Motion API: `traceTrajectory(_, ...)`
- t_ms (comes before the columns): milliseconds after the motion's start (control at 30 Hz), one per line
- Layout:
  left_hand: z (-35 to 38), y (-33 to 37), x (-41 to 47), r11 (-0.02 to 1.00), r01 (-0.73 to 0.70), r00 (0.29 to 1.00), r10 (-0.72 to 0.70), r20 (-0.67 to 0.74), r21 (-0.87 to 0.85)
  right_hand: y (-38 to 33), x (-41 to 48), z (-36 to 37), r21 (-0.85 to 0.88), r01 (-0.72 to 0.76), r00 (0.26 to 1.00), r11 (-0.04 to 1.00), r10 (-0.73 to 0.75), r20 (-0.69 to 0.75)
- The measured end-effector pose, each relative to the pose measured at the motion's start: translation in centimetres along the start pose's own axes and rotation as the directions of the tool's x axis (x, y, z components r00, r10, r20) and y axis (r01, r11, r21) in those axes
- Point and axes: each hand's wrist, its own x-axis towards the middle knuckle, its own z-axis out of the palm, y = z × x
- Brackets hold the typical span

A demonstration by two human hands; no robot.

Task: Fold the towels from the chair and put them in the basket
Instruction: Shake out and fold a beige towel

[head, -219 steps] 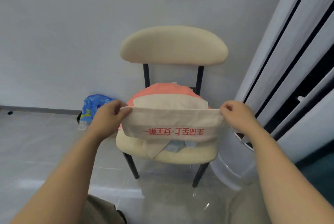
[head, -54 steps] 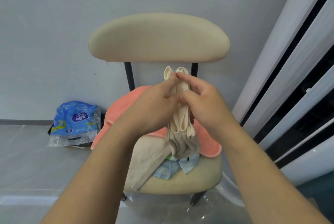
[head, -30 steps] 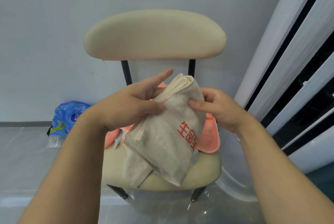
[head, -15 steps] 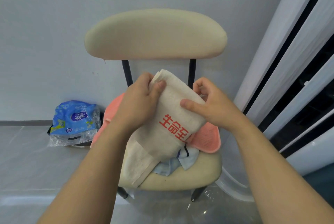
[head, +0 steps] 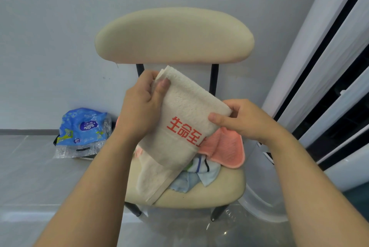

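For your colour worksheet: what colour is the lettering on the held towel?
Red, on the cream towel; head view shows it best.

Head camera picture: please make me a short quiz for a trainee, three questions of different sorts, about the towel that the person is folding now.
1. True or false: the left hand and the right hand both grip the beige towel.
2. Multiple choice: which colour is the towel that lies on the chair just below the right hand? A pink, B green, C black.
3. Fill in: the printed characters on the beige towel are ___ in colour.

Key: 1 true. 2 A, the pink towel. 3 red.
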Motion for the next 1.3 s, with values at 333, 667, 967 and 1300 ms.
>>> traceTrajectory(333, 0.5, -1.0, 0.4, 0.994, 0.110, 0.993, -0.110, -0.031, 0.023, -0.7, 1.0, 3.2, 0.694, 0.039, 0.969, 0.719, 0.143, -0.203)
traceTrajectory(667, 2.8, -2.1, -0.4, 0.887, 0.401, 0.908, -0.418, -0.027, -0.230, 0.8, 2.4, 7.5, 0.717, -0.223, 0.896, 0.660, 0.428, -0.116)
traceTrajectory(967, 6.1, -3.3, -2.5, 0.711, 0.646, 0.756, -0.646, 0.106, -0.275, 2.2, 2.7, 6.5, 0.106, -0.258, 0.850, 0.960, 0.278, -0.448)
traceTrajectory(1300, 7.2, -3.0, -3.1, 0.927, 0.375, 0.925, -0.372, -0.071, 0.021, 2.0, 2.7, 7.6, -0.059, -0.222, 0.887, 0.973, 0.176, -0.427)
